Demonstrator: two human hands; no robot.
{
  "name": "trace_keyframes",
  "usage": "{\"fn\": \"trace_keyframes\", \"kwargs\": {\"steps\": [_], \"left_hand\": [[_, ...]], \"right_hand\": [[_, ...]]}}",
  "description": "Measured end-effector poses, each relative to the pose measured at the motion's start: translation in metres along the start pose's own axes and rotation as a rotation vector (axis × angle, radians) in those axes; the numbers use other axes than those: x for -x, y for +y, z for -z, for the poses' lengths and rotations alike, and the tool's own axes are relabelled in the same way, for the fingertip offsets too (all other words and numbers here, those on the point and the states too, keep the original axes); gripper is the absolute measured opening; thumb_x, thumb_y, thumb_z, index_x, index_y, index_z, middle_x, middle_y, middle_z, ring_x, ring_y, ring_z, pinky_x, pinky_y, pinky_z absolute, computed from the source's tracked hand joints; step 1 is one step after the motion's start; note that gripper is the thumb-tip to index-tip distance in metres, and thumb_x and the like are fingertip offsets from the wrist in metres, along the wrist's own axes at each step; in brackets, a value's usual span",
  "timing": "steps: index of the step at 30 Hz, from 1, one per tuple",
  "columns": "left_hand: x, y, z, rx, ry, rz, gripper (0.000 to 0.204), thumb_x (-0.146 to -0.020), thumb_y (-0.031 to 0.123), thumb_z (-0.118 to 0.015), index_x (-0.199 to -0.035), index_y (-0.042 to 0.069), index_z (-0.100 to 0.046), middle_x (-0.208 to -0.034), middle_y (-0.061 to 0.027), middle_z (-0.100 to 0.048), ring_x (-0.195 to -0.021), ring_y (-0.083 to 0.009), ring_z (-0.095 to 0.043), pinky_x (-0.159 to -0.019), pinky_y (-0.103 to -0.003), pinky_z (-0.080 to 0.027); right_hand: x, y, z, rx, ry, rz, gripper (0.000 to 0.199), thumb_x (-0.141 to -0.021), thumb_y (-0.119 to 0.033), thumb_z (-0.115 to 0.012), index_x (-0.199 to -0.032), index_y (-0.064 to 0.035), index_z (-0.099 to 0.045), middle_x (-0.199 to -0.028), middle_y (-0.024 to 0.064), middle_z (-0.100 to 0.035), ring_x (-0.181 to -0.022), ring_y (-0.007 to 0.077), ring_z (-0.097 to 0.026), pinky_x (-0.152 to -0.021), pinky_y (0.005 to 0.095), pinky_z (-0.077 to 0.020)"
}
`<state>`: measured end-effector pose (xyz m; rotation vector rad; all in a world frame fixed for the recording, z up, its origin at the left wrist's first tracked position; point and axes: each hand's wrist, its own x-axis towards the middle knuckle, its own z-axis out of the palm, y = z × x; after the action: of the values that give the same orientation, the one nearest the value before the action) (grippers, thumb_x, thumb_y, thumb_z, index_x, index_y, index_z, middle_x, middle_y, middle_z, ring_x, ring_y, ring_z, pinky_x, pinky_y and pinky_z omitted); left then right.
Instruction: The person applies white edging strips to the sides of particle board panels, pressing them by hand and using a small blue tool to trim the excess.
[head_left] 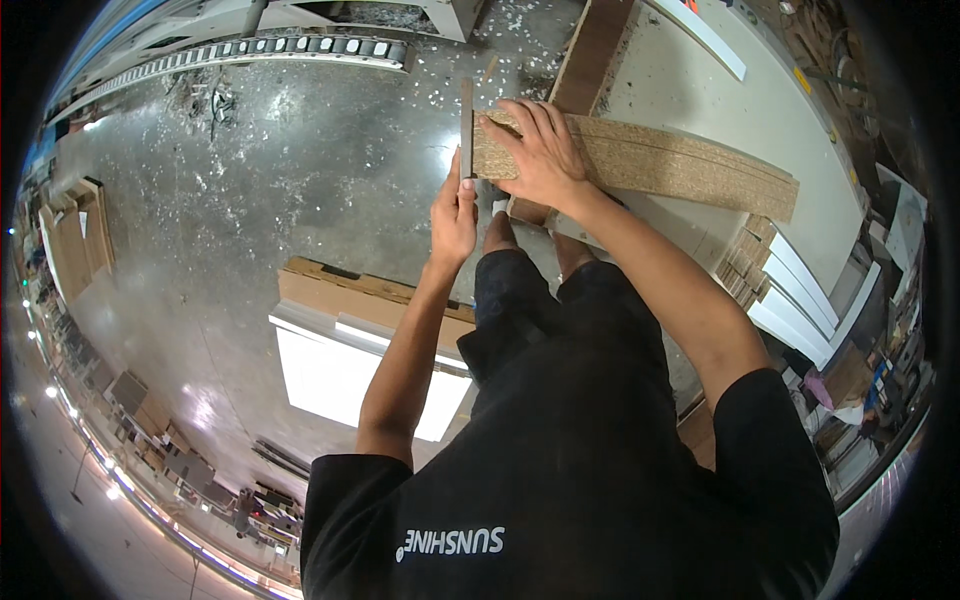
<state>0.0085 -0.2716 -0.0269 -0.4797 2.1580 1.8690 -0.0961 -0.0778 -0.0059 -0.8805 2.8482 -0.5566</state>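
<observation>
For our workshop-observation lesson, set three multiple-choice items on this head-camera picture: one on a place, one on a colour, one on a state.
1. Where does the right hand lie?
A. flat on the particleboard strips
B. on the floor
C. on the white panel

2. What colour is the person's shirt?
A. red
B. black
C. yellow

3. How does the left hand hold the thin dark strip?
A. lying flat
B. upright against the boards' end
C. not at all

Answers:
1 A, the right hand is spread on the particleboard strips.
2 B, the shirt is black.
3 B, the left hand pinches the thin dark strip standing on end.
</observation>
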Motion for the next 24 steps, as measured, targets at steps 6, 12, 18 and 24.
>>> {"fn": "trace_keyframes", "kwargs": {"steps": [6, 12, 18, 24], "left_hand": [[-0.0004, 0.0043, -0.0022, -0.04, 0.009, 0.019, 0.06, -0.12, 0.037, -0.046, -0.172, 0.007, -0.041, -0.081, -0.0022, -0.055, -0.066, -0.009, -0.047, -0.061, -0.03, -0.046], [-0.0018, -0.0029, -0.0004, -0.024, 0.007, 0.019, 0.059, -0.12, 0.037, -0.047, -0.172, 0.009, -0.041, -0.081, -0.0015, -0.054, -0.066, -0.0085, -0.047, -0.06, -0.03, -0.045], [-0.0026, -0.0022, 0.0002, -0.027, -0.003, -0.007, 0.061, -0.12, 0.038, -0.047, -0.172, 0.008, -0.04, -0.078, -0.0017, -0.053, -0.064, -0.009, -0.046, -0.06, -0.031, -0.045], [-0.0021, -0.0016, 0.0016, -0.106, -0.008, -0.001, 0.062, -0.12, 0.041, -0.044, -0.172, 0.008, -0.04, -0.076, -0.0057, -0.054, -0.063, -0.0114, -0.048, -0.06, -0.034, -0.046]], "right_hand": [[0.0011, 0.0014, -0.0011, 0.014, -0.001, 0.003, 0.091, -0.077, -0.051, -0.09, -0.158, -0.0239, -0.059, -0.162, 0.0096, -0.047, -0.149, 0.0343, -0.043, -0.131, 0.0543, -0.0264], [0.0008, 0.002, -0.0008, 0.019, -0.005, 0.001, 0.084, -0.078, -0.052, -0.089, -0.153, -0.0253, -0.063, -0.166, 0.0102, -0.044, -0.149, 0.0345, -0.044, -0.13, 0.0549, -0.0269], [0.0017, 0.0022, -0.0008, -0.041, 0.07, 0.033, 0.083, -0.07, -0.043, -0.095, -0.147, -0.0227, -0.07, -0.165, 0.0106, -0.044, -0.149, 0.0339, -0.043, -0.129, 0.0524, -0.0298], [0.0023, 0.003, -0.0021, -0.058, 0.069, 0.03, 0.083, -0.071, -0.044, -0.095, -0.147, -0.0238, -0.07, -0.165, 0.0096, -0.044, -0.148, 0.0328, -0.043, -0.128, 0.0516, -0.0307]]}}
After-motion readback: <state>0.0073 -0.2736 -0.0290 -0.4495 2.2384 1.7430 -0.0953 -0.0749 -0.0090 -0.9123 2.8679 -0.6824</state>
